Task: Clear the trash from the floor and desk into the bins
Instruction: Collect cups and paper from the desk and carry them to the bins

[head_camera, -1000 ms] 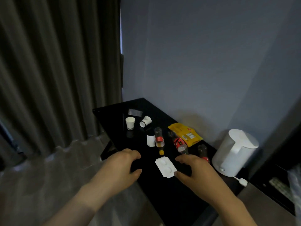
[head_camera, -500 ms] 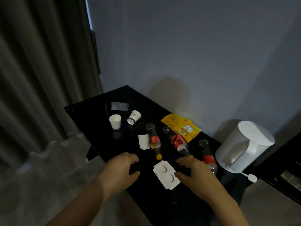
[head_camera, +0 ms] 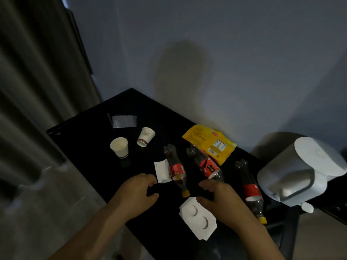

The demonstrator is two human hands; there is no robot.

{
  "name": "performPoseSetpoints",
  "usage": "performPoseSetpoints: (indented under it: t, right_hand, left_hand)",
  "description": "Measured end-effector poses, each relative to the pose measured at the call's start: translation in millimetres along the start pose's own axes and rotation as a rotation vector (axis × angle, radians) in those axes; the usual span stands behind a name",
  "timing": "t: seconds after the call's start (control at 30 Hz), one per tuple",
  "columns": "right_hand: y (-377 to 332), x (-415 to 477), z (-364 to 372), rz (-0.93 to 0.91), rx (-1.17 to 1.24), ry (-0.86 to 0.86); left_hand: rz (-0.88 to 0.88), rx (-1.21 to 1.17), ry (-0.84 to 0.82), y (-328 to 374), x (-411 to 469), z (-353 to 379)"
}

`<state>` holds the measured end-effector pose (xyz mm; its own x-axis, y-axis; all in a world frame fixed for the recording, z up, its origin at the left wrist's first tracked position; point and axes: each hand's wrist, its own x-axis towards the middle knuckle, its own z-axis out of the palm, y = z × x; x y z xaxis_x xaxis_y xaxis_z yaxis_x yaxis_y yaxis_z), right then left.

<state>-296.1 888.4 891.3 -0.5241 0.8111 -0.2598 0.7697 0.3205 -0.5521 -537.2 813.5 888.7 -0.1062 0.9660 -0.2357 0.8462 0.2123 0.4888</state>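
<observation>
A black desk (head_camera: 90, 139) carries trash. Three plastic bottles with red labels lie on it: the left bottle (head_camera: 175, 168), the middle bottle (head_camera: 203, 162) and the right bottle (head_camera: 250, 188). A yellow snack bag (head_camera: 208, 142) lies by the wall. One paper cup (head_camera: 120, 147) stands upright, another cup (head_camera: 146, 136) lies tipped. A white paper slip (head_camera: 162, 171), a clear wrapper (head_camera: 124, 121) and a white cardboard piece (head_camera: 197, 218) also lie there. My left hand (head_camera: 135, 194) hovers over the desk, fingers loosely curled, holding nothing. My right hand (head_camera: 219, 199) hovers beside the middle bottle's lower end, empty.
A white electric kettle (head_camera: 304, 171) stands at the desk's right end. Grey curtains (head_camera: 37, 81) hang on the left, a plain wall (head_camera: 206, 53) runs behind the desk. Light floor (head_camera: 47, 212) shows in front of the desk. No bin is in view.
The view has come closer and tilted down onto the desk. Both hands have moved forward toward the bottles; neither has taken hold of anything.
</observation>
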Motion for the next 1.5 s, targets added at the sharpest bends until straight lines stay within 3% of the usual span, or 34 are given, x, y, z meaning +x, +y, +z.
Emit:
performPoseSetpoints:
  t: [0.6,0.77,1.0,1.23,1.5]
  right_hand:
    - [-51.6,56.8,86.5,0.569,0.079,0.094]
    - [-66.7,85.3,107.9,0.510,0.042,0.038]
    - [-60.7,156.9,132.1,0.401,0.138,-0.057]
    - [-52.7,200.0,150.7,0.305,0.097,-0.016]
    - [-35.7,222.9,167.8,0.388,-0.004,-0.024]
  left_hand:
    - [0.288,0.019,-0.361,-107.5,115.5,-29.7]
    - [0.275,0.023,-0.415,-133.6,124.6,-25.7]
    - [0.128,-0.035,-0.394,-177.1,125.4,-23.1]
    - [0.040,-0.079,-0.352,-200.1,128.4,-21.7]
    - [0.016,-0.104,-0.343,-208.5,123.5,-12.3]
